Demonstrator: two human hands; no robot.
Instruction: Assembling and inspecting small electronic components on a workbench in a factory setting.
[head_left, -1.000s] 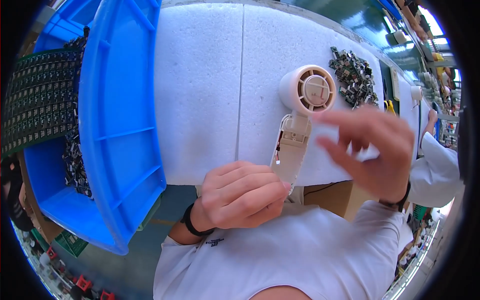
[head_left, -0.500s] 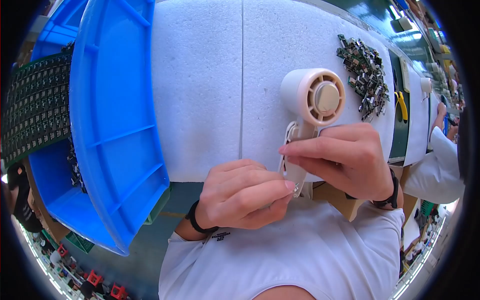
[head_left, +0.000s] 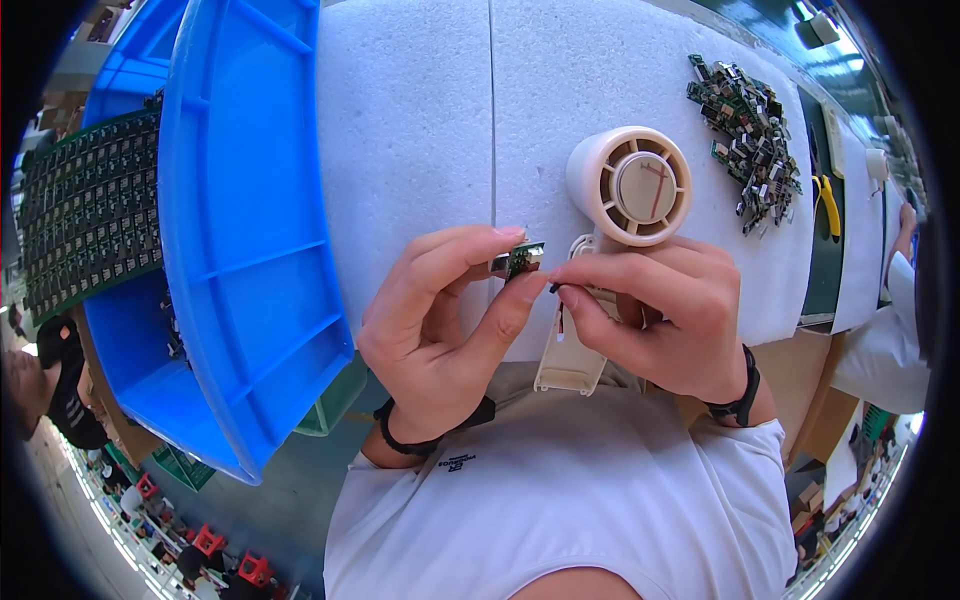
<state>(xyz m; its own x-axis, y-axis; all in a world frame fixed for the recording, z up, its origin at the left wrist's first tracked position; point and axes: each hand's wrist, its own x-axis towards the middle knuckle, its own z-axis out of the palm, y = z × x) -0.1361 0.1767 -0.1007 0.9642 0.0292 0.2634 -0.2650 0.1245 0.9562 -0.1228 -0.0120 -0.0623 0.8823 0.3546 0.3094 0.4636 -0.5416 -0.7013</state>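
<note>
My left hand pinches a small green circuit board with metal parts between thumb and fingers, raised over the table's front. Close beside it, the thumb and forefinger of my right hand grip a tiny black piece, too small to tell its kind. A cream handheld fan lies with its round head away from me. Its handle shell is open and points toward me, partly covered by my right hand. Thin wires with a white plug hang over the shell.
White foam sheets cover the table. A heap of small circuit boards lies at the far right, near yellow-handled pliers. A blue bin stands at left, beside panels of boards. Another person's sleeve shows at right.
My left hand has risen from the handle's end and now shows a circuit board in its fingers. The handle's open shell has come into sight. My right hand's pinch has shifted slightly left.
</note>
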